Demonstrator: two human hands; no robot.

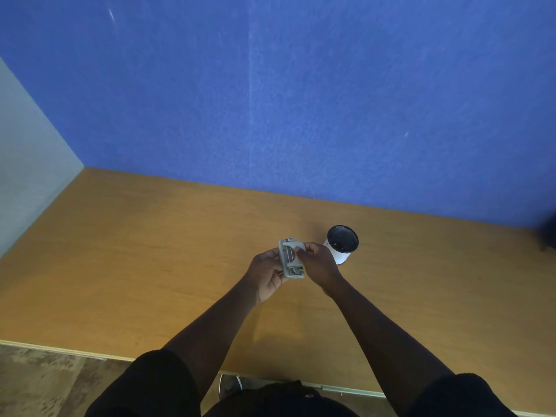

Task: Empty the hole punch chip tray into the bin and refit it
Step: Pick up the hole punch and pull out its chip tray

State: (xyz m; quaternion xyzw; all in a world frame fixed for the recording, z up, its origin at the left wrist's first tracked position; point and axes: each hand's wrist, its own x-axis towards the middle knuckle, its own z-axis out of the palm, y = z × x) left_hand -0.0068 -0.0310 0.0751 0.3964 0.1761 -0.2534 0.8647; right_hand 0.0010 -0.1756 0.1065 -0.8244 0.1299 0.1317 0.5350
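Grey metal hole punch (291,257) gripped by left hand (267,275) and right hand (318,264) above wooden desk (150,266); small white bin (341,243) near the desk's far edge.

The table (150,251) has a wood top, orange-brown, with fine grain lines and a smooth, slightly satin finish; its front edge shows a pale strip. The wall panel (301,100) behind it looks like blue cloth or felt, matt and a little fuzzy, with faint light scuffs. The side panel (27,152) is a pale grey-green surface, matt and even. The hole punch (291,258) looks like grey painted metal or plastic, dull, with small bare metal parts that shine weakly. The bin (341,246) has a white smooth outside, perhaps plastic, and a dark inside with a mesh-like texture. The sleeves (156,383) are black matt cloth.
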